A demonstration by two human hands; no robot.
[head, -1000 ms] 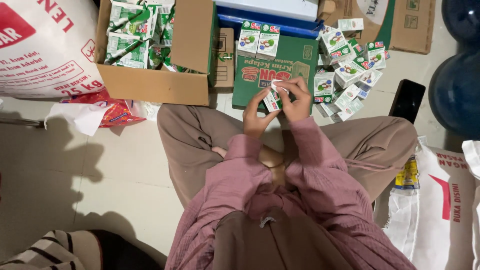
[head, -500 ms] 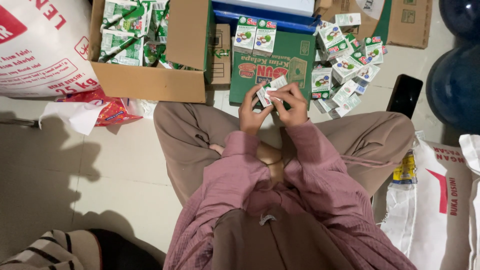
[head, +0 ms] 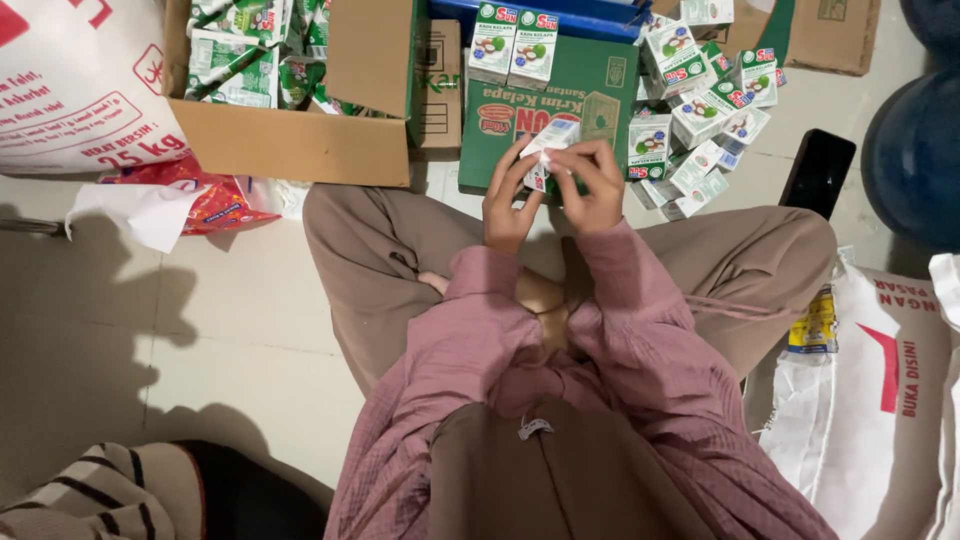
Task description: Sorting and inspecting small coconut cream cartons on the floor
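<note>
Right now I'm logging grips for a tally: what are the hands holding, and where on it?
Both hands share one small white carton: the left hand pinches its lower left edge, the right hand its right side.

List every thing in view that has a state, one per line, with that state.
small carton: held by left hand and right hand.
cardboard box: open, packets inside.
two cartons: upright on green box.
carton pile: loose, tumbled.
phone: screen dark, on floor.
</note>
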